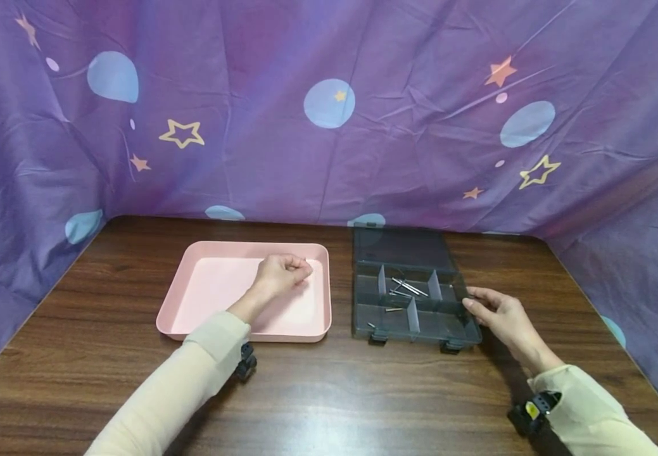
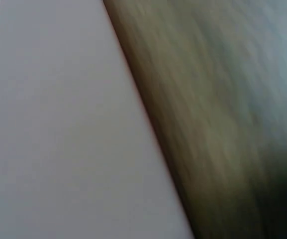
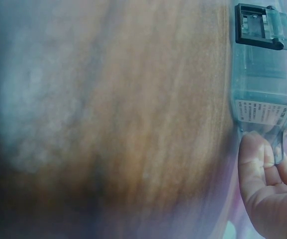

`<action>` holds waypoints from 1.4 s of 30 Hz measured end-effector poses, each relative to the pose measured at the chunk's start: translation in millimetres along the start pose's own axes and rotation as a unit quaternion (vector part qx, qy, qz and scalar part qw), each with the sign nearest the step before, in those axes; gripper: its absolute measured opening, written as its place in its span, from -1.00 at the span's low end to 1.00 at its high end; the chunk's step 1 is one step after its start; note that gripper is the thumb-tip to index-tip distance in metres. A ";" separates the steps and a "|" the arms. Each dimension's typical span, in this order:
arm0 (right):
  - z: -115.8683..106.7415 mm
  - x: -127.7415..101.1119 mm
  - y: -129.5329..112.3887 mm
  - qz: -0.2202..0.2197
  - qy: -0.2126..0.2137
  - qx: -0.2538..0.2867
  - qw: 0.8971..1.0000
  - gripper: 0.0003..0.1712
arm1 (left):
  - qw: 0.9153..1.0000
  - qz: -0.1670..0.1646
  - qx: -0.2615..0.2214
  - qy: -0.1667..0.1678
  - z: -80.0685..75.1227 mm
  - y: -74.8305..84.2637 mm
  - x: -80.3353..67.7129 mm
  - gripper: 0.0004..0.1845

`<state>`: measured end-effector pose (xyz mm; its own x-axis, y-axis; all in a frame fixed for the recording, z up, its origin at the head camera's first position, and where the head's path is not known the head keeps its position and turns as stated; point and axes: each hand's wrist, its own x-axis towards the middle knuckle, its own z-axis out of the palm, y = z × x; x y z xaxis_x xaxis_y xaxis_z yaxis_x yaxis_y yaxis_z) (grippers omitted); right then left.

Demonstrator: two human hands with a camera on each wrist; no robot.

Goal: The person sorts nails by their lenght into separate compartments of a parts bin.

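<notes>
My left hand (image 1: 291,269) hovers over the far right part of the pink tray (image 1: 192,297), fingers curled into a loose fist. Nothing shows between its fingertips. A dark clear organiser box (image 1: 420,326) lies open to the right of the tray, lid (image 1: 403,247) flat behind it. Several thin metal nails (image 1: 407,288) lie in its middle compartments. My right hand (image 1: 473,301) pinches the box's right edge. The right wrist view shows its fingers (image 3: 255,154) on the clear box wall (image 3: 262,94). The left wrist view is blurred, showing only tray (image 2: 58,124) and table (image 2: 223,124).
The wooden table (image 1: 329,392) is walled by a purple star-patterned cloth (image 1: 329,126) at the back and both sides. Two black latches (image 1: 378,339) stick out at the box's front; one latch (image 3: 260,25) shows in the right wrist view.
</notes>
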<state>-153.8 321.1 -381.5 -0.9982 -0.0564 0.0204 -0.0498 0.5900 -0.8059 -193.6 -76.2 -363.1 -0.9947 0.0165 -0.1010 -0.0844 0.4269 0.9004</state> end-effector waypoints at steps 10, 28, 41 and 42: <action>0.4 0.5 1.0 -0.008 -0.002 0.010 1.000 -0.44 | 0.998 -0.026 0.033 0.040 -21.2 -11.9 8.4 -0.83; 0.6 1.5 2.0 -0.002 -0.001 0.010 1.000 -0.42 | 0.993 -0.012 0.100 0.062 -19.3 -22.5 18.4 -0.82; -0.1 1.5 1.6 0.004 -0.006 0.002 1.000 -0.41 | 0.988 -0.004 0.136 0.068 -16.0 -21.8 19.8 -0.83; -0.3 1.2 1.5 0.005 -0.006 0.001 1.000 -0.41 | 0.988 -0.003 0.139 0.067 -15.7 -21.8 20.0 -0.83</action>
<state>-155.1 322.2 -382.5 -0.9982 -0.0596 0.0049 -0.0392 0.5889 -0.8072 -212.5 -99.4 -378.0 -0.9946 -0.0986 -0.0320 -0.0894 0.6586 0.7471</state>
